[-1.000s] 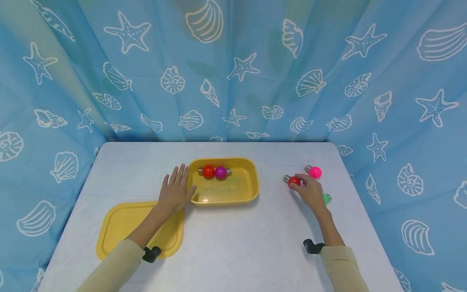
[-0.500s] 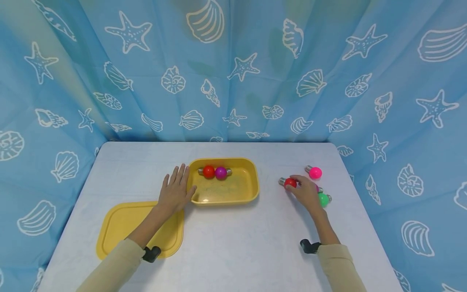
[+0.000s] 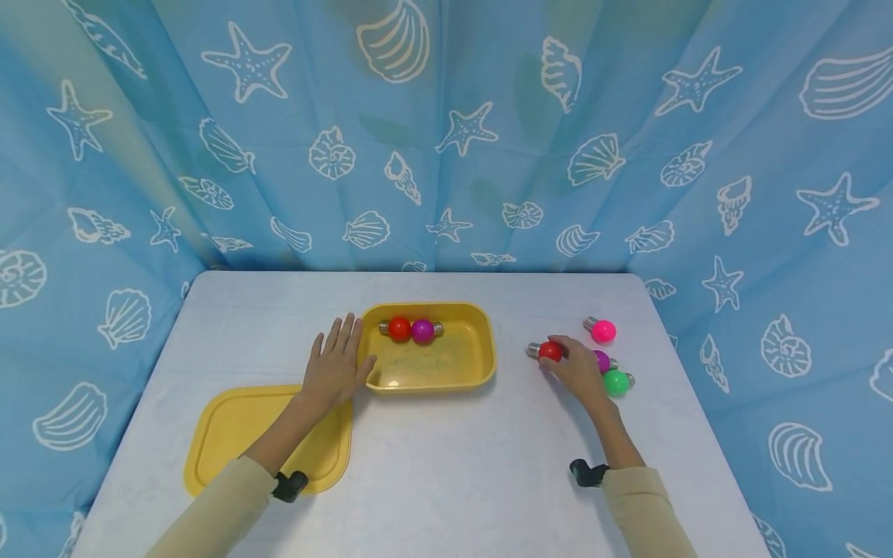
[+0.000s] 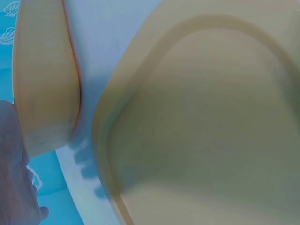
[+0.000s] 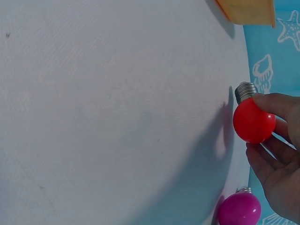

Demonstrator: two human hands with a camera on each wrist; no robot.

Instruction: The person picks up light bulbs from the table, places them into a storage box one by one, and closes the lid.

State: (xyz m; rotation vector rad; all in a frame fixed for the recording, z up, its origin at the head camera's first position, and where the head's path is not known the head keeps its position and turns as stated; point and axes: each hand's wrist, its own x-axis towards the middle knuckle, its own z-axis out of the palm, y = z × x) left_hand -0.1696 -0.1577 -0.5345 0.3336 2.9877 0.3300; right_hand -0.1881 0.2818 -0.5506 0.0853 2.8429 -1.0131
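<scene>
In the head view my right hand (image 3: 579,373) pinches a red light bulb (image 3: 549,352) between thumb and fingers, its metal screw base pointing left. The right wrist view shows the red bulb (image 5: 254,121) held above the white cloth, its shadow beside it. My left hand (image 3: 336,363) lies with straight fingers against the left end of a yellow tray (image 3: 418,385). Inside the tray a red bulb (image 3: 399,328) and a purple bulb (image 3: 422,331) lie with their globes together. The left wrist view shows the tray's side wall (image 4: 47,84) beside the left hand (image 4: 16,173).
Right of the right hand lie a pink bulb (image 3: 603,331), a purple bulb (image 3: 603,361) and a green bulb (image 3: 616,383). A flat yellow lid (image 3: 230,434) rests under the left forearm. Behind the table (image 3: 460,480) hangs a blue shell-print curtain (image 3: 446,186).
My right hand has moved slightly left with the red bulb, away from the other loose bulbs, uncovering the purple and green ones. The left hand has stayed at the tray.
</scene>
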